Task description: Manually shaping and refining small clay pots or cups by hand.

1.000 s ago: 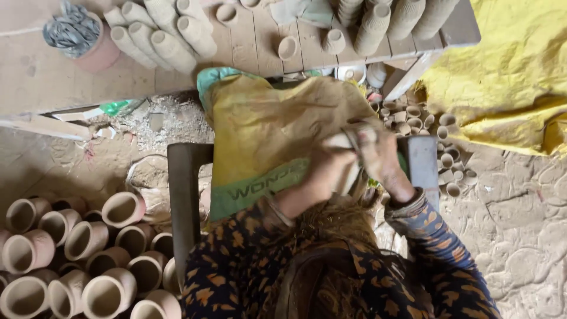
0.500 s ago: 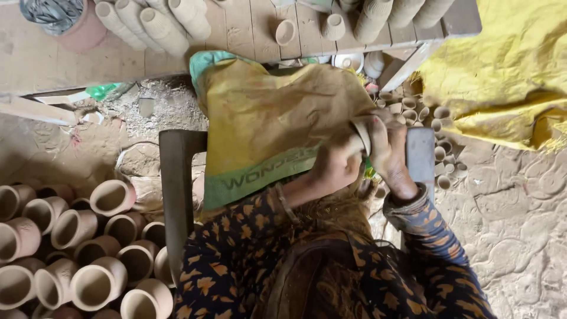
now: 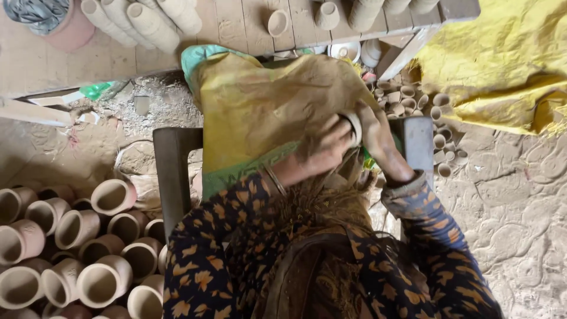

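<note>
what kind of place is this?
Likely a small pottery workshop with a dusty earthen floor. Unfired clay pots lie piled at left, small clay cups at right, and both hands hold one small cup.

Both the left hand [image 3: 322, 150] and right hand [image 3: 378, 139] grip a small clay cup [image 3: 353, 127] over a yellow sack [image 3: 266, 106].

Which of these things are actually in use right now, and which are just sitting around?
In use: small clay cup, held between left hand and right hand; yellow sack under the hands.

Lying about: clay pots on the floor at left; small cups at right; yellow cloth; wooden bench.
</note>
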